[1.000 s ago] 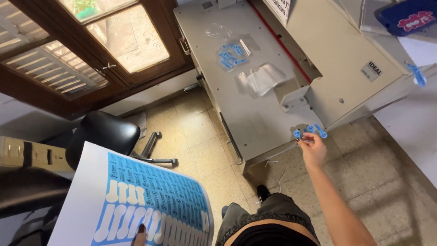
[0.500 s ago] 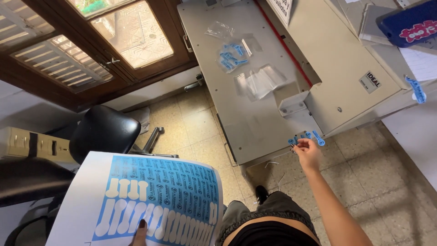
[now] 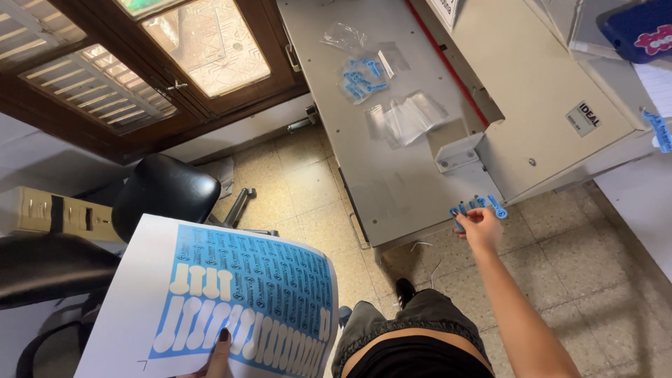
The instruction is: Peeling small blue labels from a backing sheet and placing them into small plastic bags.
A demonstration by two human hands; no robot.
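My left hand (image 3: 215, 357) grips the bottom edge of a large white sheet (image 3: 231, 294) printed with rows of blue tag shapes, several of them punched out and showing white. My right hand (image 3: 480, 225) reaches forward to the near edge of a grey cutting machine's table (image 3: 392, 175) and pinches a small fan of blue tags (image 3: 477, 206). More blue tags (image 3: 362, 77) lie in a clear bag farther back on the table, beside empty clear bags (image 3: 409, 115).
The beige machine body (image 3: 546, 91) rises at the right. A black office chair (image 3: 164, 190) stands left of the machine on a tiled floor. Dark wooden window frames (image 3: 140, 63) fill the upper left. A white sheet (image 3: 637, 203) lies at the far right.
The printed sheet has come further up into view. My right hand stays at the table's near edge with the blue tags. The view has shifted slightly.
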